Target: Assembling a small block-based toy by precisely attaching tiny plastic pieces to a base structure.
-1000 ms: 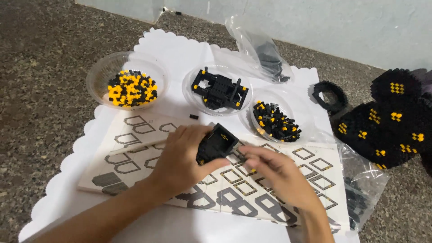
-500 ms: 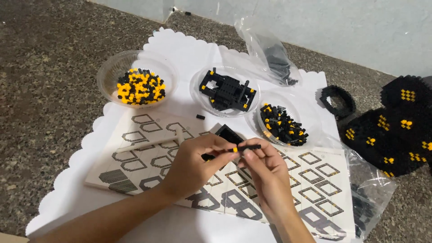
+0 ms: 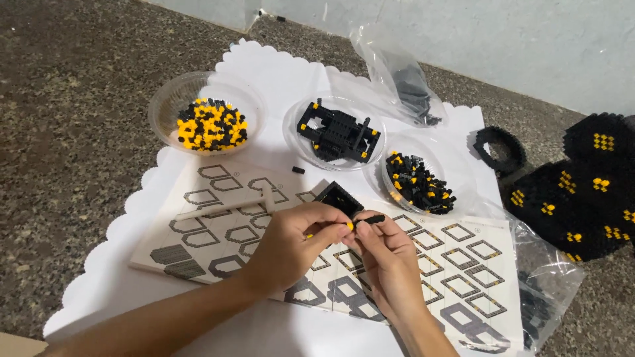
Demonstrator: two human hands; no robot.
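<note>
Your left hand point(image 3: 291, 244) pinches the small black block assembly point(image 3: 338, 198) over the instruction sheet point(image 3: 218, 225), while your right hand point(image 3: 387, 254) nips a thin black piece point(image 3: 372, 219) at its 3 o'clock side, close for fitting.

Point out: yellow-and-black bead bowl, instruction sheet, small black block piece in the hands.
bead bowl point(image 3: 173, 100), head view, bare clear rim.
instruction sheet point(image 3: 218, 205), head view, left printed area.
black block piece point(image 3: 338, 198), head view, top face above the fingers.

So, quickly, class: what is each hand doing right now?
Left hand: closed, pinching a small yellow piece.
Right hand: closed, pinching a thin black piece.
</note>
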